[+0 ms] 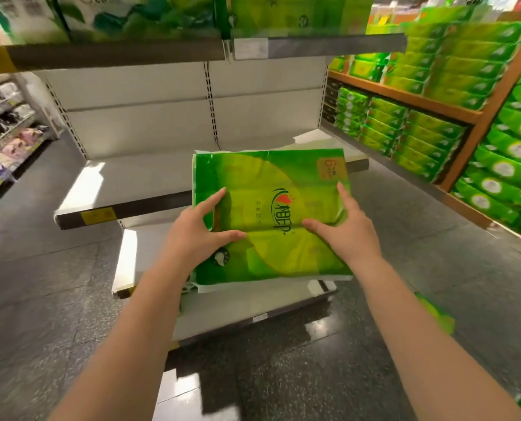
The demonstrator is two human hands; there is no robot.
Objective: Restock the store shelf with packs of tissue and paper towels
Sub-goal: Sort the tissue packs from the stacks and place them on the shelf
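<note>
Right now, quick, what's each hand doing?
Left hand: holding the green tissue pack, thumb and fingers pinching its left side.
Right hand: holding the same pack, gripping its right side.

I get a bright, evenly lit feed from overhead store lights. Glare streaks the white shelf at its left end and glints off the polished floor. The wide lens bows the upper shelf edge and stretches my forearms. The corners smear with motion blur; the pack in the centre is sharpest, its small print soft.
</note>
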